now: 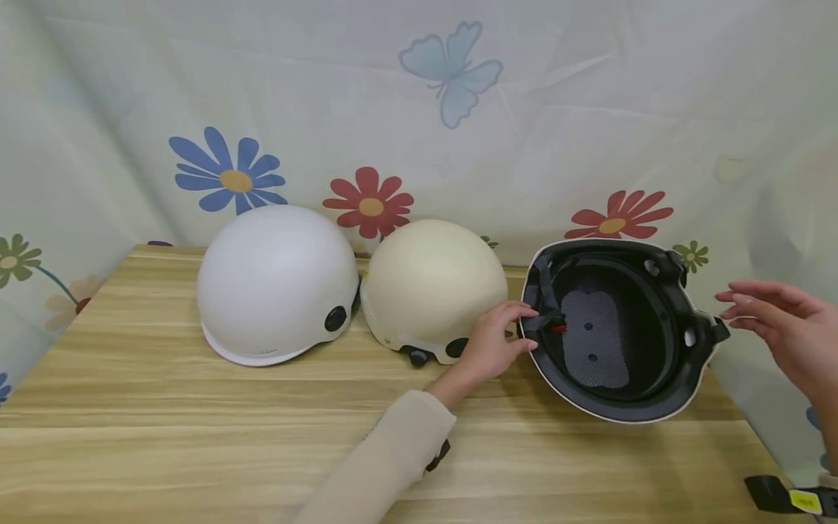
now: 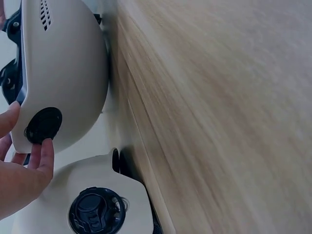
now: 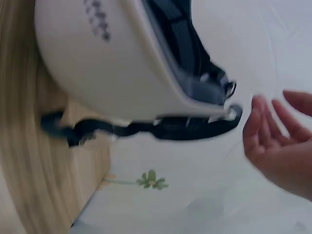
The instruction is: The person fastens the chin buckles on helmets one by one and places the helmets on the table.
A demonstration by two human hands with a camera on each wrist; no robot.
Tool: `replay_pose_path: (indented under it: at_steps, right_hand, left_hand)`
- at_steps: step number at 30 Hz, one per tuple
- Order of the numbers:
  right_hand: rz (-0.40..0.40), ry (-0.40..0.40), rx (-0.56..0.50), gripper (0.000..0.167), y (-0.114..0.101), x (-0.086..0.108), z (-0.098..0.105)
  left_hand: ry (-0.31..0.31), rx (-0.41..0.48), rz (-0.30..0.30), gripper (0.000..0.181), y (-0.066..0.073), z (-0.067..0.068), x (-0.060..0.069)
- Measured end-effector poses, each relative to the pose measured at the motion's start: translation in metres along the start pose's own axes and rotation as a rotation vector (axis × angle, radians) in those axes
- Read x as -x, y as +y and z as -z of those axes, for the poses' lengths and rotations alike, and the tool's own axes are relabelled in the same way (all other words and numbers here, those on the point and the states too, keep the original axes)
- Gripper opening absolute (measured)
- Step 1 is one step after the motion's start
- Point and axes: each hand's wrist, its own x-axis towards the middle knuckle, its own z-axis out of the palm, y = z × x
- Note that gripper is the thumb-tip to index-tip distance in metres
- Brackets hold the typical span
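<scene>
An upturned helmet [image 1: 592, 338] lies at the right of the table, its black lining facing up and its shell pale. At its left rim my left hand [image 1: 487, 346] pinches the edge, thumb on the inner side and fingertips by the round black side cap [image 2: 44, 125] in the left wrist view. My right hand [image 1: 792, 324] hovers off the helmet's right side, fingers loosely bent and holding nothing. In the right wrist view a black chin strap [image 3: 195, 129] hangs outside the shell, apart from the right hand [image 3: 280, 144].
A cream helmet [image 1: 432, 284] stands dome up beside the left hand, and a white helmet [image 1: 275, 284] stands dome up further left. All rest on a wooden table [image 1: 196, 437]. Behind it hangs a flower-printed cloth [image 1: 524, 145].
</scene>
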Motion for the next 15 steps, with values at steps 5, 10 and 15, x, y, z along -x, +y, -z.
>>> replay_pose_path:
  at_steps: [5,10,15]
  right_hand:
    - [-0.179,0.023,0.232,0.021,0.014,0.003,0.018]
    - [-0.268,-0.03,0.124,0.017,0.025,0.004,0.02]
    - [-0.203,-0.032,-0.005,0.019,0.023,0.003,0.016]
  left_hand:
    - [0.008,-0.001,-0.004,0.035,-0.001,0.001,0.001]
    - [0.004,-0.005,-0.005,0.035,0.0,0.002,0.002]
    - [0.003,-0.015,-0.008,0.035,-0.001,0.002,0.002]
